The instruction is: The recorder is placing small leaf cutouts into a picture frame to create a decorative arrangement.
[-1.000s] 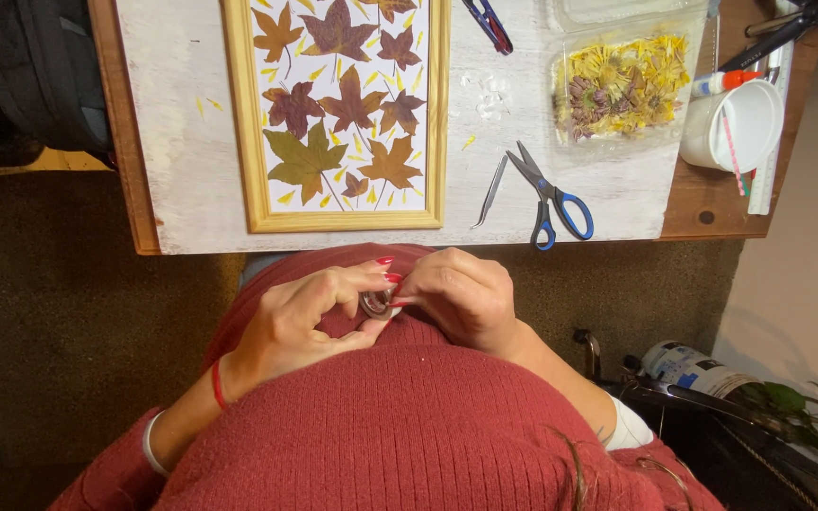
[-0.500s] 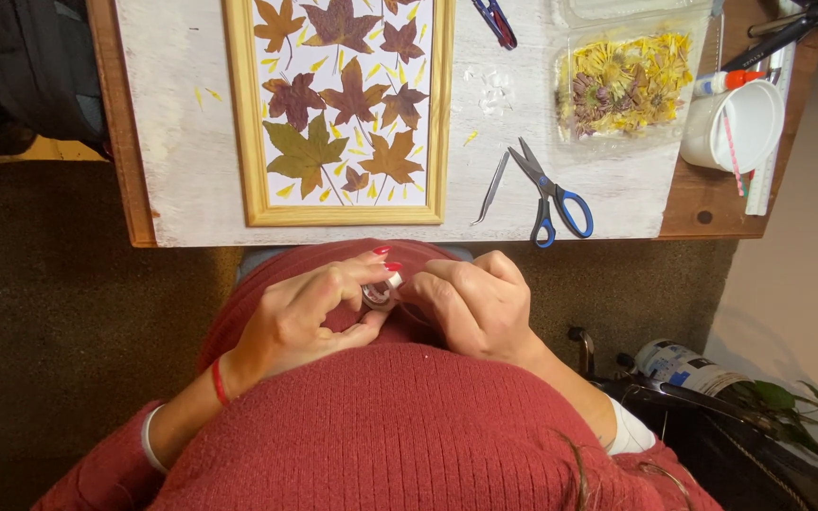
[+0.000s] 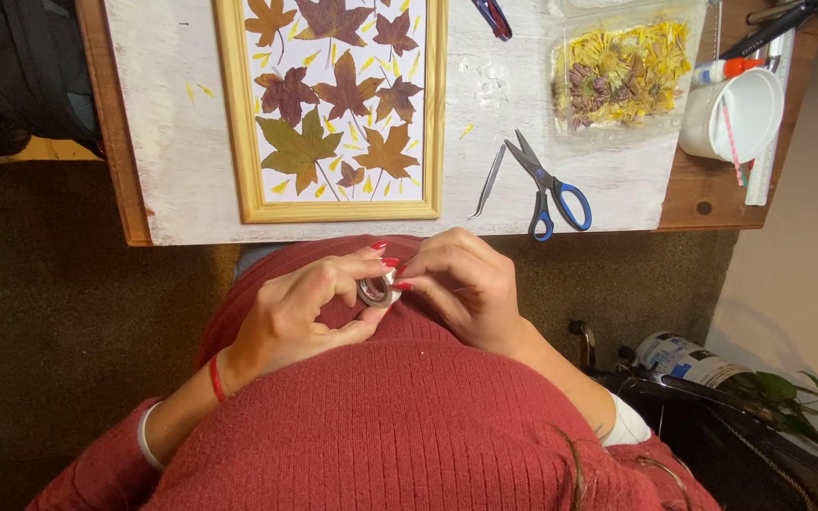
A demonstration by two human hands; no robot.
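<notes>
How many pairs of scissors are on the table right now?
2: blue-handled scissors right of the wooden frame; another pair at the top edge, partly cut off. Others may be out of view.

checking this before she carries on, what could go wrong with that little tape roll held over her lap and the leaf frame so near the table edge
1. The small tape roll is pinched between the left hand and right hand over the lap, off the table; if it slips, it would likely fall to the floor.
2. The wooden frame of pressed leaves lies close to the table's near edge, so a bump could shift the loose leaves.
3. The scissors and tweezers lie open near that edge, within reach of a careless hand.
</notes>
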